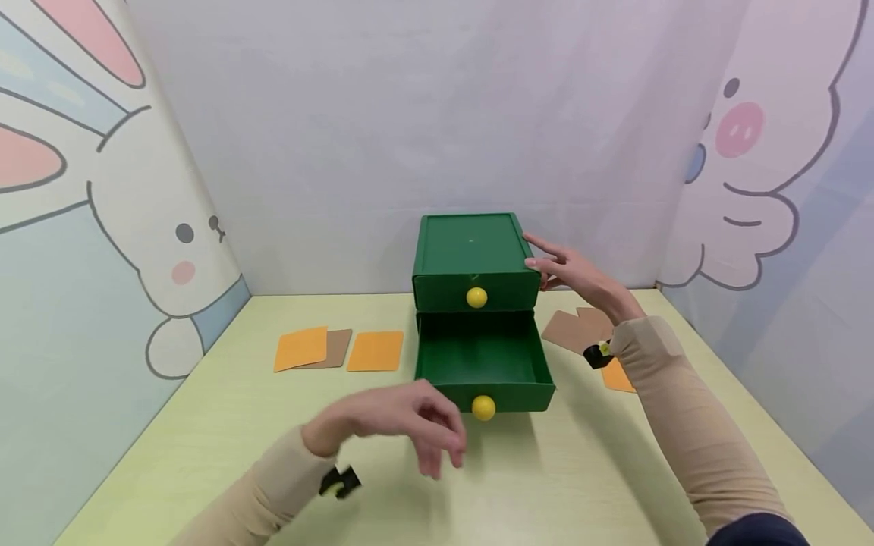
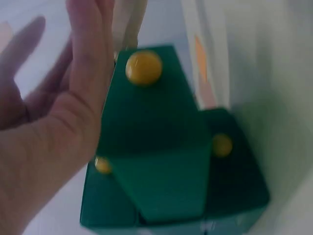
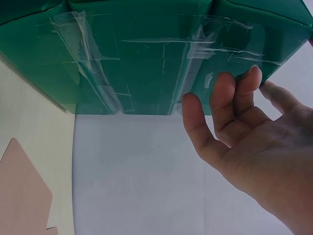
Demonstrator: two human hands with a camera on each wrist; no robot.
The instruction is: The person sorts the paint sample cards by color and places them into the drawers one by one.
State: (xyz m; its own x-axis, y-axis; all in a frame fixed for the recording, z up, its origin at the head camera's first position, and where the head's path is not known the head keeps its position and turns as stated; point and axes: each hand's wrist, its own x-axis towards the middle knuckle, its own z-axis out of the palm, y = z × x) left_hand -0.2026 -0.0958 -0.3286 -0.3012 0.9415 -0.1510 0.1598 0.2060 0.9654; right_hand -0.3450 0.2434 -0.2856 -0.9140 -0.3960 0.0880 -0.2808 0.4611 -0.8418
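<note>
A green drawer cabinet [image 1: 471, 243] with yellow ball knobs stands near the back wall. Its middle drawer [image 1: 483, 356] is pulled out, and the inside shows bare green. My left hand [image 1: 410, 421] hovers just in front of that drawer, left of its yellow knob [image 1: 483, 408], with loosely bent fingers and nothing in them. At the cabinet's upper right edge rests my right hand [image 1: 573, 269], fingertips against the top and side. In the right wrist view, the right hand's fingers [image 3: 225, 100] are loosely bent beside the taped green side wall [image 3: 146, 63].
Left of the cabinet lie orange cards [image 1: 375, 351] and a brown card [image 1: 337, 349]. Brown cards [image 1: 570, 331] and an orange card [image 1: 617, 377] lie to the right, partly behind my right forearm. A pale wall [image 1: 328, 152] closes off the table's back.
</note>
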